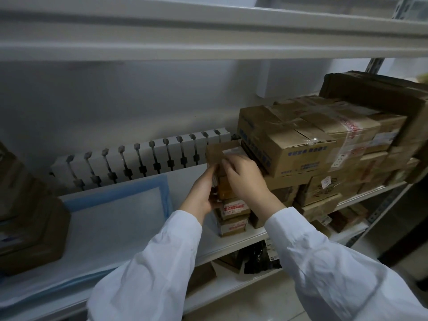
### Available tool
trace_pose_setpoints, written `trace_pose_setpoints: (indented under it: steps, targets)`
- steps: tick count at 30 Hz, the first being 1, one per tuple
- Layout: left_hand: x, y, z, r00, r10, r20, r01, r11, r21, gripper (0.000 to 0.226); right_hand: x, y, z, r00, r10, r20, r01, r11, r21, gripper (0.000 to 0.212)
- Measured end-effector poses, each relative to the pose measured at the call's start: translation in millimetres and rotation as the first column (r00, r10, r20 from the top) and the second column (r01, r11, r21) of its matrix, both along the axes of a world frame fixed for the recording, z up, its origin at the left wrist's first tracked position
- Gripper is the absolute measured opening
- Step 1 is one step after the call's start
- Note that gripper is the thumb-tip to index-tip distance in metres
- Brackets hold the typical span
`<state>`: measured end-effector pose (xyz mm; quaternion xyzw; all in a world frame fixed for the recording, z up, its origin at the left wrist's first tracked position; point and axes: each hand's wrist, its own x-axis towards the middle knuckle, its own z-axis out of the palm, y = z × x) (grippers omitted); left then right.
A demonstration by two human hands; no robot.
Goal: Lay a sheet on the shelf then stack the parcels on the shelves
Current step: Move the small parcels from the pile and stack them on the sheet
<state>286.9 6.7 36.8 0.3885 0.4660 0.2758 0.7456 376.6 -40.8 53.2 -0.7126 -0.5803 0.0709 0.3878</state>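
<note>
A white sheet with a blue border [111, 218] lies flat on the middle shelf [240, 243]. At its right end stands a narrow stack of small brown parcels [234, 214] with red-printed labels. A small cardboard parcel [216, 152] sits at the top of that stack. My right hand [245, 179] rests over its top and front. My left hand [203, 193] presses against the stack's left side. Both hands are closed on the parcels. To the right, larger taped cardboard parcels [301, 144] are piled high.
A white ribbed radiator [139, 161] runs along the wall behind the shelf. A dark brown box [30, 216] stands at the shelf's left end. The shelf above [208, 42] hangs low overhead. More parcels and a black bag [257, 260] lie on the lower shelf.
</note>
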Motion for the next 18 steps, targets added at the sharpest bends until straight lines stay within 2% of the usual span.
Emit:
trace_pose_setpoints:
  steps: [5, 9, 14, 15, 18]
  targets:
    - [-6.3, 2.0, -2.6, 0.998, 0.043, 0.042, -0.042, 0.999, -0.018, 0.021, 0.0, 0.5, -0.4, 0.987, -0.08, -0.138, 0.09, 0.994, 0.069, 0.038]
    - [-19.8, 5.5, -14.7, 0.959, 0.211, 0.188, -0.184, 0.971, -0.151, 0.044, 0.0, -1.9, 2.2, 0.95, -0.058, -0.308, 0.098, 0.988, 0.116, 0.039]
    - [-46.3, 12.1, -27.3, 0.89, 0.361, 0.279, -0.316, 0.929, -0.194, 0.049, -3.4, 3.6, -12.8, 0.901, -0.099, -0.423, 0.065, 0.993, -0.095, 0.059]
    - [-51.5, 13.5, -29.5, 0.879, 0.381, 0.286, -0.333, 0.921, -0.203, 0.049, -3.1, 8.4, -19.9, 0.909, -0.124, -0.398, 0.068, 0.986, -0.153, 0.058]
    - [-64.8, 16.3, -33.5, 0.85, 0.419, 0.32, -0.356, 0.904, -0.239, 0.05, -5.7, 20.8, -39.8, 0.981, -0.156, -0.113, 0.102, 0.917, -0.387, 0.047]
